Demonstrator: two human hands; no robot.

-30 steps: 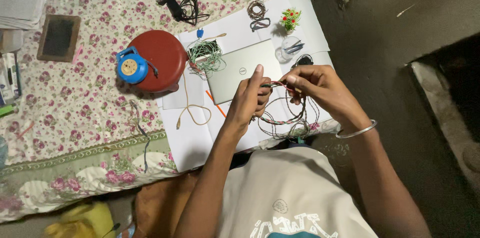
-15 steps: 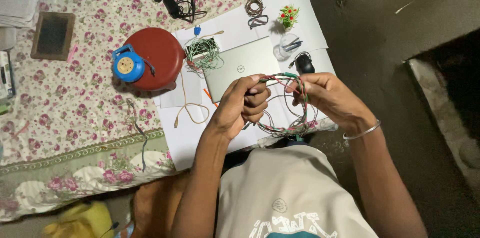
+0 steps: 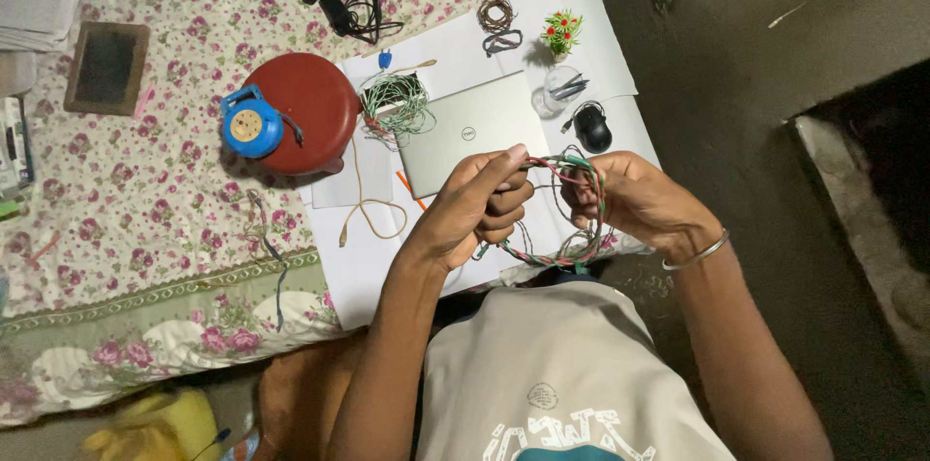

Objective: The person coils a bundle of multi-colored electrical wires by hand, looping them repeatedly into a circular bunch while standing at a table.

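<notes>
Item: wire coil (image 3: 567, 219), red-green twisted, looped between my hands. My left hand (image 3: 480, 209) pinches its top strand; my right hand (image 3: 635, 199) curls closed around its far side. Just beyond both grips: laptop (image 3: 465, 137), mouse (image 3: 592, 128) on white paper (image 3: 363, 267).

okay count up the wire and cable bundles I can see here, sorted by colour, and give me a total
Multicoloured twisted wire loop, held by left hand and right hand: 1
Green-and-white wire tangle: 1
Black cable bundle: 1
Beige cable: 1
Small brown wire coil: 1
Total: 5
</notes>
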